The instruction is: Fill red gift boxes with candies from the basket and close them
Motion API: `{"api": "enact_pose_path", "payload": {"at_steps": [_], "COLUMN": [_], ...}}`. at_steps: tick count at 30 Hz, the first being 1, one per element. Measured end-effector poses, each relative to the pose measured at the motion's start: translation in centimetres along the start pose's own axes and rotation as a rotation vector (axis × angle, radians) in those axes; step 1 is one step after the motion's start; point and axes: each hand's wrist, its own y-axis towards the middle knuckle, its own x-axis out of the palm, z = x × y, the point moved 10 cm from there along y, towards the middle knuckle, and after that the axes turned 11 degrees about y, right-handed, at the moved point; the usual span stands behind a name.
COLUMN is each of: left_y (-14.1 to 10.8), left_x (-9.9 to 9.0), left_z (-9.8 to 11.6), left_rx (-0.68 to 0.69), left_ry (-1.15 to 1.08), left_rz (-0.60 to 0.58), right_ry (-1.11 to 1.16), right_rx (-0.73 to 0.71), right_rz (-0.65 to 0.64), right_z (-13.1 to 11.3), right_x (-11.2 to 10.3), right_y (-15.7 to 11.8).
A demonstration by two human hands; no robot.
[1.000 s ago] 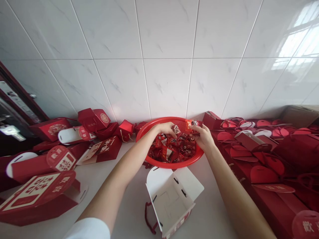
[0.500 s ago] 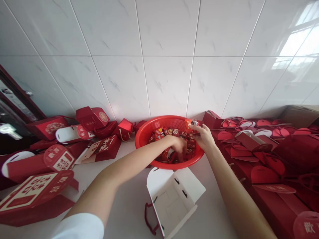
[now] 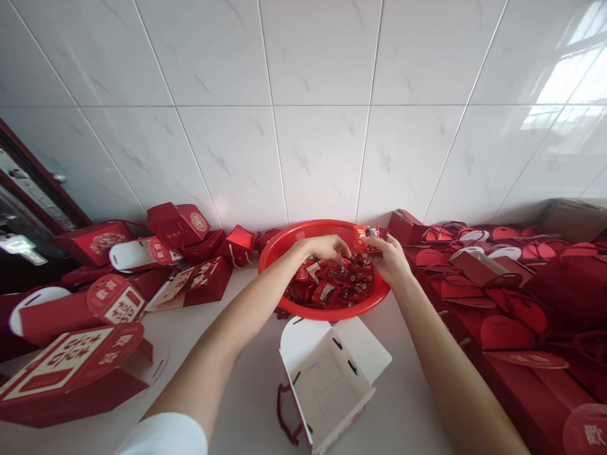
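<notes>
A red plastic basket (image 3: pixel 327 313) holds many wrapped candies (image 3: pixel 327 294), mostly in red wrappers. My left hand (image 3: pixel 329 248) is over the candies in the basket's back part, its fingers bent down and pinched together at a candy; what lies between the fingertips is too small to make out. At the basket's right rim my right hand (image 3: pixel 391 258) is closed around a few wrapped candies (image 3: pixel 367 235), orange and dark red. In front of the basket an open white-lined box (image 3: pixel 327 392) with a dark red cord handle stands with its flaps spread and nothing inside.
Red printed gift boxes (image 3: pixel 71 366) crowd the left side, some closed, some with lids up. Rows of red boxes (image 3: pixel 512 316) fill the right side. A white tiled wall (image 3: pixel 317 158) rises behind the basket. A brown carton (image 3: pixel 573 215) sits at the far right.
My left hand has moved up and back within the basket, uncovering the candies at its front. My right hand keeps its candies at the right rim. The view has shifted slightly.
</notes>
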Motion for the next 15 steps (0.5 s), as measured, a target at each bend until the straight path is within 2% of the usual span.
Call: {"api": "enact_pose_path", "payload": {"at_steps": [4, 9, 15], "left_y": [-0.4, -1.4, -1.7], "left_x": [-1.1, -2.9, -3.3], "left_z": [-0.4, -0.9, -0.7], "left_rx": [-0.027, -0.072, -0.069], "left_ry": [-0.079, 0.001, 0.002], "left_rz": [0.081, 0.221, 0.294], "right_ry": [-0.001, 0.004, 0.013], "right_rx": [-0.002, 0.005, 0.001], "right_rz": [0.004, 0.009, -0.006], "right_z": [0.0, 0.0, 0.0], "right_x": [0.0, 0.0, 0.1], "right_y": [0.0, 0.0, -0.1]}}
